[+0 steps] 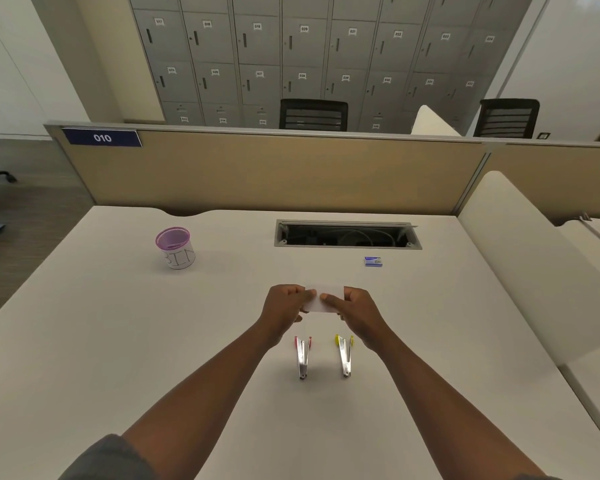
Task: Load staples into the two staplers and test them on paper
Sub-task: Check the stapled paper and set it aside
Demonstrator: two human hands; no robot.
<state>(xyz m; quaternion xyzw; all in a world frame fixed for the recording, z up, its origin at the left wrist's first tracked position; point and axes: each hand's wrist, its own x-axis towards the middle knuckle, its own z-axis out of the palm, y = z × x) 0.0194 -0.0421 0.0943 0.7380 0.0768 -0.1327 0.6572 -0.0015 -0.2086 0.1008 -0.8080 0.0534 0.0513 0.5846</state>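
A small white piece of paper (324,299) is held above the white desk (153,341) between both hands. My left hand (284,310) pinches its left edge and my right hand (357,311) pinches its right edge. Below the hands, two small staplers lie side by side on the desk: one with red trim (302,356) on the left, one with yellow trim (344,355) on the right. Both show their metal tops. A small blue staple box (373,261) lies farther back to the right.
A purple-rimmed cup labelled BIN (175,248) stands at the back left. An open cable hatch (347,234) is set into the desk behind the hands. A beige partition (274,171) closes the far edge, and a white divider (534,265) bounds the right side.
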